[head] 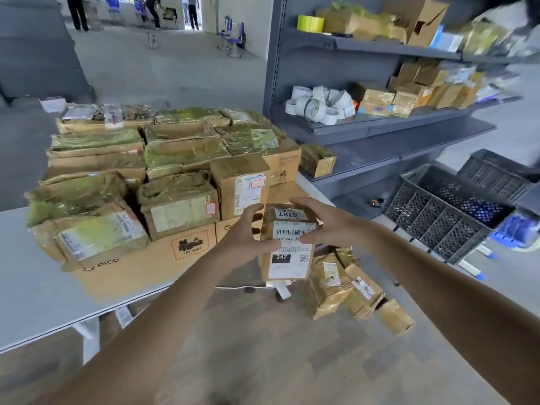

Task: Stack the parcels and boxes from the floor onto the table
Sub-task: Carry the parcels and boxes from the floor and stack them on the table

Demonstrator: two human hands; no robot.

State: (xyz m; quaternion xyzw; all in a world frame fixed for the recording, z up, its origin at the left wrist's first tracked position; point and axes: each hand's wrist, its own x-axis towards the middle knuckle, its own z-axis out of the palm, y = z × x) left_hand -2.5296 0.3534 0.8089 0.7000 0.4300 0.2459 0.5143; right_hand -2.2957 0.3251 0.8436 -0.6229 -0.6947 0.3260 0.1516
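I hold a small, brown, white-labelled cardboard parcel [288,266] upright, left hand [248,236] and right hand [325,222] curled round its sides, beside the grey table's [29,290] crinkled, tape-wrapped boxes [175,159].

Your brown cardboard parcel [289,267] wore white labels [292,229] with black barcodes; the tan cardboard carton [140,270] showed a red dashed square [190,245]; the plastic lattice crate [438,217] was black, the metal shelving [380,135] grey.

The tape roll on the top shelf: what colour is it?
The tape roll is bright yellow, seen in the head view.
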